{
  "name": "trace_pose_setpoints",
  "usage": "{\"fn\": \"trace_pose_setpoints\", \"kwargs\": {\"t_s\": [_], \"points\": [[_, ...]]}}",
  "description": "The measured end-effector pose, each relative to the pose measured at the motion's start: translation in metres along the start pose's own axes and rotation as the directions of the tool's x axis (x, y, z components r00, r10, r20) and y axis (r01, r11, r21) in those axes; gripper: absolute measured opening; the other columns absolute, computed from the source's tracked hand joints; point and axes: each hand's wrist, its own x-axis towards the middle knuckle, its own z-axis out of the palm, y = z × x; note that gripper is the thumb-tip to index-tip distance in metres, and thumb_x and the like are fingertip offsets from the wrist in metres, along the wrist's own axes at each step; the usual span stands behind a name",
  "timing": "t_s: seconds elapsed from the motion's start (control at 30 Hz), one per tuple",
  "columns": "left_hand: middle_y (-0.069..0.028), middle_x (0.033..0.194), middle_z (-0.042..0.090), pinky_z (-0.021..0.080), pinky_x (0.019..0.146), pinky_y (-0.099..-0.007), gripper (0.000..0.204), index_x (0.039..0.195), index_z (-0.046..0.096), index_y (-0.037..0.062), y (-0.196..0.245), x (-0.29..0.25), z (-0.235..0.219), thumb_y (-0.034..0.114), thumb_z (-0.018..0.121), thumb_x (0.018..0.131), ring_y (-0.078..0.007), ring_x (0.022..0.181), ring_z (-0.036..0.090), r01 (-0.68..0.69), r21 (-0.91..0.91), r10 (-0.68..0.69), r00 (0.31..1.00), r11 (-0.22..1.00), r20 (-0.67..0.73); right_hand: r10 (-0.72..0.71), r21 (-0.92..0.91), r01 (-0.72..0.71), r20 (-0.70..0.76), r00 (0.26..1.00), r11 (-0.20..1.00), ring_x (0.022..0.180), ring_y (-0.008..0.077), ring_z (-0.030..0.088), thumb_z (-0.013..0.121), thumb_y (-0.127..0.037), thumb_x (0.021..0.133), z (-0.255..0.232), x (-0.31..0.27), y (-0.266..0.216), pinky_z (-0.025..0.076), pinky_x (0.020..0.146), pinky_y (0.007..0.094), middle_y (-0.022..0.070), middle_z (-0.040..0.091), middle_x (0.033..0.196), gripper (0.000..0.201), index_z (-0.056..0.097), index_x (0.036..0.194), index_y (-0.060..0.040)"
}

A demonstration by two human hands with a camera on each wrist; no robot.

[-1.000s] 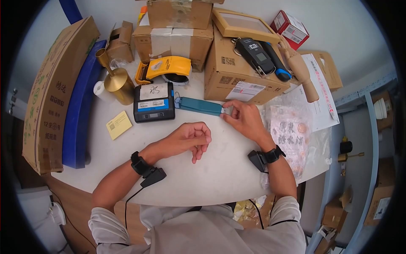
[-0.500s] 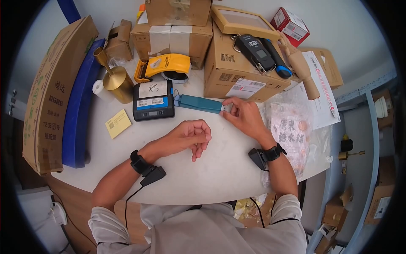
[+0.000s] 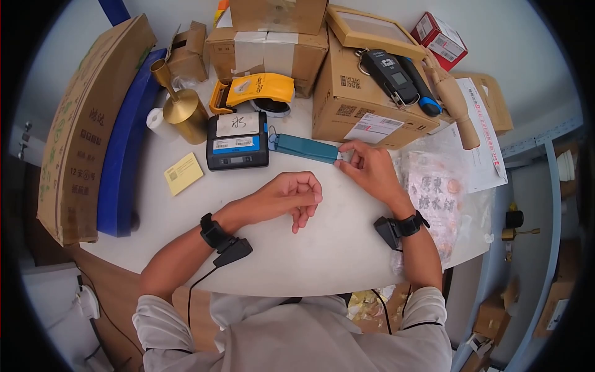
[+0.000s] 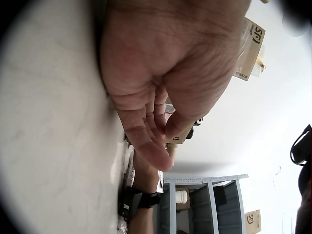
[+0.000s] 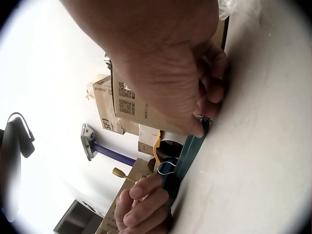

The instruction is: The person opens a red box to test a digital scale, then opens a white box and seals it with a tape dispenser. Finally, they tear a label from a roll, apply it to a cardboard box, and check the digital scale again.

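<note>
A long teal case (image 3: 305, 147) lies on the table between a black label printer (image 3: 238, 152) and my right hand (image 3: 376, 173). The thumb and forefinger of that hand pinch the small metal piece at its right end. From the right wrist, the teal case (image 5: 189, 152) runs away from the fingertips of my right hand (image 5: 161, 73), with a thin wire loop (image 5: 166, 168) at the far end. My left hand (image 3: 288, 199) rests on its side on the table, fingers loosely curled, holding nothing; the left wrist view shows its palm (image 4: 165, 53) empty.
Behind the printer stand a yellow tape dispenser (image 3: 260, 88) and a brass vessel (image 3: 186, 115). A large carton (image 3: 347, 93) carries a frame and a black hand scale (image 3: 390, 75). Yellow notes (image 3: 183, 173) lie at left, a printed plastic bag (image 3: 431, 204) at right.
The head view has shifted, so the table and its things appear farther right. Both hands keep the same pose, and the right one still pinches the end of the teal case.
</note>
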Motion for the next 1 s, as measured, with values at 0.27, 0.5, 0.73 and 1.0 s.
{"fn": "trace_pose_setpoints", "kwargs": {"t_s": [0.27,0.5,0.73,1.0], "points": [[-0.0053,0.080,0.065,0.056,0.052,-0.0271,0.015,0.102,0.055,0.0044,-0.001,0.001,0.000,0.019,0.060,0.104,-0.0127,0.061,0.066,-0.008,-0.008,0.008,1.000,1.000,-0.004,-0.014,0.008,0.014,0.005,1.000,1.000,0.053,0.0214,0.062,0.079,-0.021,0.085,-0.001,0.000,0.001,0.046,0.054,0.0349,0.0055,0.063,0.060,0.027,0.072,0.106,-0.0061],[-0.0054,0.079,0.065,0.056,0.052,-0.0271,0.016,0.103,0.055,0.0043,-0.002,0.002,-0.001,0.019,0.061,0.104,-0.0127,0.061,0.066,-0.007,-0.007,0.007,1.000,1.000,0.002,-0.018,0.007,0.017,0.002,1.000,1.000,0.053,0.0211,0.062,0.079,-0.022,0.085,-0.001,0.000,0.001,0.046,0.054,0.0348,0.0055,0.063,0.060,0.027,0.072,0.106,-0.0061],[-0.0050,0.079,0.065,0.056,0.052,-0.0270,0.016,0.103,0.054,0.0050,-0.001,0.001,0.000,0.020,0.060,0.105,-0.0126,0.061,0.066,-0.010,-0.005,0.010,1.000,1.000,0.003,-0.004,0.057,0.004,-0.009,1.000,0.998,0.052,0.0172,0.057,0.083,-0.022,0.082,-0.004,-0.001,-0.007,0.044,0.053,0.0320,0.0033,0.059,0.058,0.034,0.068,0.108,-0.0056],[-0.0077,0.087,0.065,0.057,0.054,-0.0269,0.024,0.114,0.056,0.0011,0.003,0.000,0.011,0.008,0.070,0.096,-0.0124,0.066,0.067,-0.044,0.018,0.045,0.995,0.999,-0.084,-0.132,0.390,0.079,0.111,0.985,0.918,0.054,0.0091,0.046,0.088,-0.020,0.074,0.002,-0.010,-0.027,0.037,0.054,0.0265,-0.0006,0.049,0.060,0.060,0.059,0.124,-0.0072]]}}
